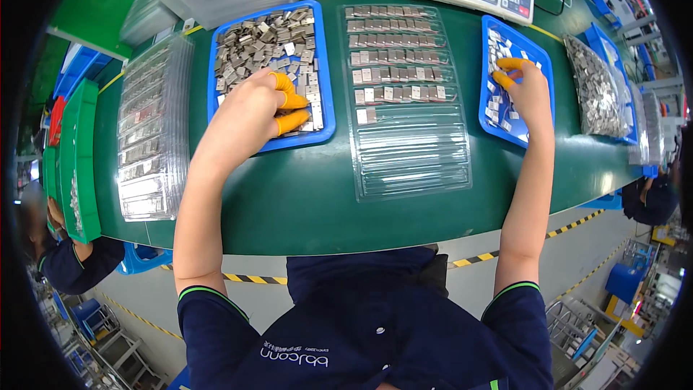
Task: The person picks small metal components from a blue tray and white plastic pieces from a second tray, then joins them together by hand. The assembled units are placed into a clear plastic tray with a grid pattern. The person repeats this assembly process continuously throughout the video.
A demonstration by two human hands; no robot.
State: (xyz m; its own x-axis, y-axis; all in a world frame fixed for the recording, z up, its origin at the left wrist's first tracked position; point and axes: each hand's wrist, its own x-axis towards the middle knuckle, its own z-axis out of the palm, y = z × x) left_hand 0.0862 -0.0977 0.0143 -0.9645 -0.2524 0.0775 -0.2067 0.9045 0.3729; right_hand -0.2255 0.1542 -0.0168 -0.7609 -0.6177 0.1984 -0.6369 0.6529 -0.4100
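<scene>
Over to the head view: working both sides at once, in with the left hand [249, 112] at the left blue tray [325, 72] and with the right hand [530, 95] at the right blue tray [498, 131]. Most likely picking small metal pieces [271, 40] for the clear plastic tray [415, 152] in between. Seems to call next for a light pinch on each side, then a carry inward to the barely begun sixth row.

Bent at the fingers on the left, with tips in yellow finger covers [291, 99] close together above the pieces; can't tell whether pinching one. Narrow on the right too, with just a slight gap between thumb and forefinger; can't tell of any hold there either.

And now the pieces: small, flat, boxy, silver-grey, some with pale faces up. Heaped loose in the left tray, but lined up paler along its right wall. Scattered thinner and whiter in the right one. Ranked in five long rows in the clear tray, with bare ridges below. All set out on the green counter [346, 225].
</scene>
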